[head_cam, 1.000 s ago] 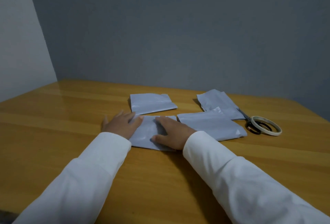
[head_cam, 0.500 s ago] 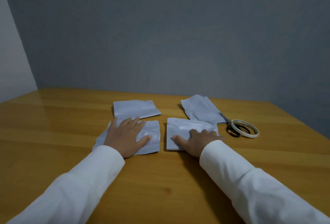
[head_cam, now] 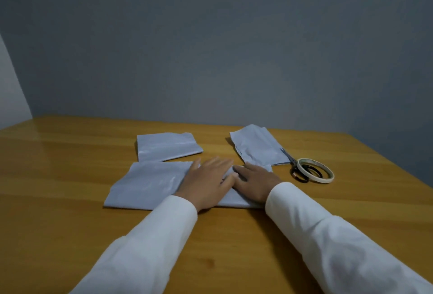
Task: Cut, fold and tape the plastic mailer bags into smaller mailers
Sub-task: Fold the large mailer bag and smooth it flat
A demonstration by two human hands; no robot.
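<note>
- Both hands lie flat with straight fingers, left hand (head_cam: 207, 180) and right hand (head_cam: 254, 182) side by side, pressing the grey mailer piece (head_cam: 150, 183) onto the table (head_cam: 70, 176).
- Risk: the slick plastic may slide or spring open under the palms, skewing the fold.
- The piece looks thin, glossy and faintly wrinkled, stretching leftward beyond the left hand.

left hand (head_cam: 207, 181) flat, right hand (head_cam: 255, 182) flat, thumbs touching
</note>
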